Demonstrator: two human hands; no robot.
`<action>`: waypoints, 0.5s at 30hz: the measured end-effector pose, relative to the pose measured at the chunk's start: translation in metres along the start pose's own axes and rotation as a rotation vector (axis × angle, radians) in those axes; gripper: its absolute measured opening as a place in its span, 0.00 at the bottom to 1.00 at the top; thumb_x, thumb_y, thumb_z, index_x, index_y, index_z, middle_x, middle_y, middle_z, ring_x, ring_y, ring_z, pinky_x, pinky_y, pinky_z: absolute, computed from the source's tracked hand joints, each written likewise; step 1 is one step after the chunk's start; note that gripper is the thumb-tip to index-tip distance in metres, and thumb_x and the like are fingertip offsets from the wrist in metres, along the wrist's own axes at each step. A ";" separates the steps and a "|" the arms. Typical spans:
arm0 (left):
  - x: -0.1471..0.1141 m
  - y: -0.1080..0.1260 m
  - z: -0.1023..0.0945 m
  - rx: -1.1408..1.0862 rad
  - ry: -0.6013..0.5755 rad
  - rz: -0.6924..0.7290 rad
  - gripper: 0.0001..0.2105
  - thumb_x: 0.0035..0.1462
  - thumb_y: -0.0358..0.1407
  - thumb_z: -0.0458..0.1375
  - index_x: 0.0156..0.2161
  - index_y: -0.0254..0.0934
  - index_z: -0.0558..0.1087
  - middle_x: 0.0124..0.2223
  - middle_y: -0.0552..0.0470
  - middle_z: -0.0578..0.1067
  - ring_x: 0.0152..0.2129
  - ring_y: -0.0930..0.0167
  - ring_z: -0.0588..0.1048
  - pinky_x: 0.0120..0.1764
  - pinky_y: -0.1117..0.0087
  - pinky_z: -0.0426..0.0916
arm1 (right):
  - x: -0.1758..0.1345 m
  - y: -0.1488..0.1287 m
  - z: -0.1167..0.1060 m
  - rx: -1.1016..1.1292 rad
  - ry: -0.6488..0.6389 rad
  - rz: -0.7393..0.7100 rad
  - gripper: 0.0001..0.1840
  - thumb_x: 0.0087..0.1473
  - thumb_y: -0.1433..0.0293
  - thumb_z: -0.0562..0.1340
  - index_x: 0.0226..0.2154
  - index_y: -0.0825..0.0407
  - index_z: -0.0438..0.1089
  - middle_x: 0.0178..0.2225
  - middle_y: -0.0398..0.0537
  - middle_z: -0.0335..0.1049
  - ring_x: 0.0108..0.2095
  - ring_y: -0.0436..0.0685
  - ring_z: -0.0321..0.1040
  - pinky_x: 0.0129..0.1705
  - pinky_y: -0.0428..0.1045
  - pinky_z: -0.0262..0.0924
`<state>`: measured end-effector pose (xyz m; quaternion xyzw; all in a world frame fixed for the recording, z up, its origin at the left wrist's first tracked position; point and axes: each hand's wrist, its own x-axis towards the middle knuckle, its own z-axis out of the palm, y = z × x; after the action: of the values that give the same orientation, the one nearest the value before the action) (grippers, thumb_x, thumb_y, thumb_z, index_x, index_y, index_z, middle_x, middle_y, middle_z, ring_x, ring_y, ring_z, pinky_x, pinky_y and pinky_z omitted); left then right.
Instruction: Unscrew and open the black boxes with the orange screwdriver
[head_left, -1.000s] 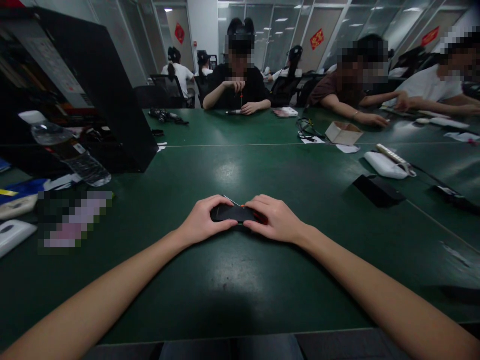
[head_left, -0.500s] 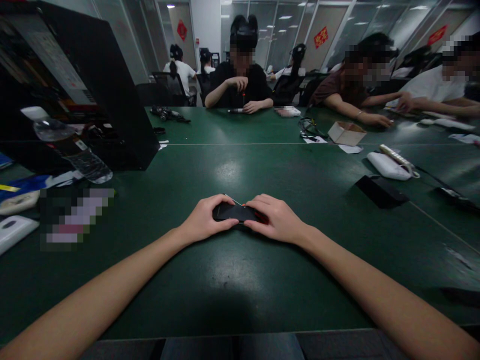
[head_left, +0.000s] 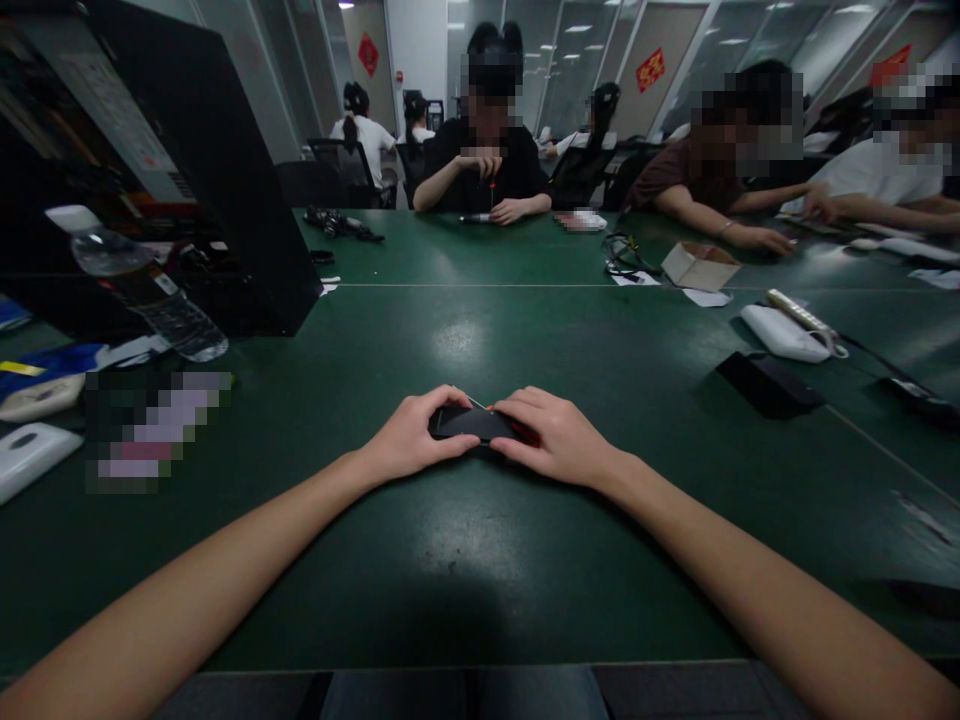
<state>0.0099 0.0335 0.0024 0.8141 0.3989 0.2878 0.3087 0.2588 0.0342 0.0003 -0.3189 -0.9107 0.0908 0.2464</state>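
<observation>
In the head view, a flat black rectangular device (head_left: 474, 424) lies low over the table in front of me. My left hand (head_left: 409, 432) grips its left end, thumb along the near edge and fingers at the far side. From the right, my right hand (head_left: 561, 432) closes on the other end. A thin metal rod (head_left: 477, 404) runs behind the device's far edge towards an orange-red part by my right fingers, and looks like a screwdriver. More red shows beneath the right palm. The far fingertips are partly hidden.
Left stand a black open-fronted case (head_left: 270, 230), a leaning plastic bottle (head_left: 150, 285) and a white object (head_left: 34, 460). A black box (head_left: 769, 385), a white power bank-like item (head_left: 784, 332) and a small carton (head_left: 701, 266) lie right. Several people work beyond the green table (head_left: 450, 330).
The view has shifted very slightly, so the surroundings sit a little further right. Both hands keep their hold on the black device, which seems slightly tilted compared with before.
</observation>
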 end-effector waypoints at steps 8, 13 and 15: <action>0.000 -0.002 0.001 -0.016 -0.011 0.009 0.18 0.57 0.44 0.64 0.50 0.38 0.73 0.48 0.48 0.79 0.45 0.63 0.77 0.47 0.65 0.69 | 0.000 0.000 0.000 -0.008 -0.021 0.002 0.22 0.65 0.55 0.56 0.44 0.56 0.73 0.40 0.56 0.74 0.39 0.58 0.69 0.43 0.54 0.66; 0.000 -0.003 0.001 -0.036 -0.018 0.020 0.18 0.58 0.43 0.64 0.51 0.37 0.73 0.48 0.48 0.79 0.45 0.64 0.77 0.48 0.66 0.68 | -0.001 0.002 0.001 -0.024 -0.020 -0.005 0.22 0.66 0.57 0.55 0.48 0.57 0.73 0.42 0.57 0.74 0.42 0.59 0.69 0.44 0.55 0.66; 0.000 -0.002 0.001 -0.043 -0.021 0.025 0.17 0.59 0.43 0.63 0.50 0.37 0.73 0.48 0.49 0.79 0.44 0.65 0.77 0.48 0.66 0.68 | -0.001 0.003 0.001 -0.036 -0.021 -0.012 0.21 0.67 0.58 0.54 0.49 0.57 0.73 0.43 0.57 0.74 0.42 0.59 0.70 0.44 0.55 0.66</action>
<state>0.0100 0.0346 -0.0002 0.8152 0.3791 0.2917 0.3267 0.2601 0.0356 -0.0020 -0.3167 -0.9167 0.0764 0.2315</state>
